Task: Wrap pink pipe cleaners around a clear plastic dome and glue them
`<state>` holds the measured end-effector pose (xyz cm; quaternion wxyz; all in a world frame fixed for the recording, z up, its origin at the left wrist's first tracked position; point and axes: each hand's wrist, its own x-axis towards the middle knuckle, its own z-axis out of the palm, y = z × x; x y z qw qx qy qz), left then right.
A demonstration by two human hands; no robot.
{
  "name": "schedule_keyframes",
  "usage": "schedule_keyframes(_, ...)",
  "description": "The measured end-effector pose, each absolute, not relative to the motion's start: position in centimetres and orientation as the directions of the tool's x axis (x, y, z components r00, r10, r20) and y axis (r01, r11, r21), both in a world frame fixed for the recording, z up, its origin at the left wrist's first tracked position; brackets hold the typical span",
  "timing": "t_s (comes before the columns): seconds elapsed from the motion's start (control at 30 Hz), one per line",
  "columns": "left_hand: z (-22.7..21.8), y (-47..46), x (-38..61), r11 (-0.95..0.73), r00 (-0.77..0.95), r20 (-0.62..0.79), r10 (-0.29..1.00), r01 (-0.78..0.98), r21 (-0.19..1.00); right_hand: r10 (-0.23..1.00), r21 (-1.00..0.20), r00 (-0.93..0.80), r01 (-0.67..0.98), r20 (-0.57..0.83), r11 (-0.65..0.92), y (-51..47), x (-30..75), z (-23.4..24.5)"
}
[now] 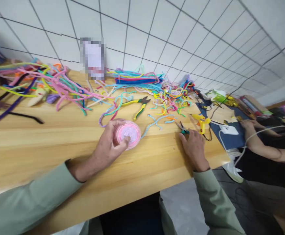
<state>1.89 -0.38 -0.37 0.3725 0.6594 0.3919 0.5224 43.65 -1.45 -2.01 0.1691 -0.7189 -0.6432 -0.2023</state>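
My left hand (107, 142) is wrapped round a pink and lilac round coil (134, 133) that looks wound from fuzzy pipe cleaners, its thumb pressing on the middle. From the coil's right side a light blue pipe cleaner (146, 131) runs out across the table. My right hand (193, 148) rests on the tabletop, its fingers closed over the green handles of small pliers (183, 128) whose jaws point away from me. The palm hides most of those handles. Larger pliers with yellow and green handles (139, 106) lie beyond the coil, jaws to the right.
Loose pipe cleaners (61, 85) are heaped at the back left, with a blue bundle (137, 79) and cut pieces (172, 98) along the wall. A yellow glue gun (201, 123) stands right of my right hand. A co-worker's arms (257, 143) reach in at the right, near cables.
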Motion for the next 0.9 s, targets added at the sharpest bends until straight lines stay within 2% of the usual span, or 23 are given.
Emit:
schedule_keyframes(0.07,-0.1,-0.4,1.9,-0.419,0.156,0.397,0.904,0.147,0.896,0.838,-0.015,0.020,1.000,0.546,-0.014,-1.6,42.4,-0.9)
schedule_keyframes(0.13,0.1,-0.4,2.0,-0.425,0.168,0.400,0.901,0.161,0.891,0.816,-0.090,-0.102,0.979,0.569,0.185,-1.7,40.1,0.7)
schedule_keyframes(0.2,0.1,-0.4,1.9,-0.426,0.171,0.399,0.901,0.165,0.890,0.815,-0.180,-0.194,0.923,0.546,0.341,-1.9,37.0,2.7)
schedule_keyframes(0.27,0.1,-0.5,1.9,-0.414,0.161,0.390,0.907,0.163,0.896,0.777,-0.213,-0.323,0.841,0.541,0.498,-2.0,33.3,4.4)
schedule_keyframes(0.37,0.0,-0.5,1.8,-0.410,0.152,0.389,0.909,0.149,0.900,0.740,-0.282,-0.491,0.709,0.459,0.646,-1.8,28.3,5.7)
schedule_keyframes(0.5,-0.2,-0.4,1.9,-0.436,0.178,0.414,0.893,0.113,0.893,0.726,-0.412,-0.576,0.598,0.376,0.687,-0.7,24.7,4.8)
schedule_keyframes(0.77,-0.2,-0.4,1.7,-0.465,0.197,0.443,0.874,0.083,0.881,0.710,-0.521,-0.556,0.489,0.431,0.700,0.7,23.4,1.9)
schedule_keyframes(0.9,0.5,-0.7,1.3,-0.402,0.216,0.388,0.896,0.023,0.915,0.695,-0.543,-0.539,0.442,0.475,0.714,0.6,23.0,1.2)
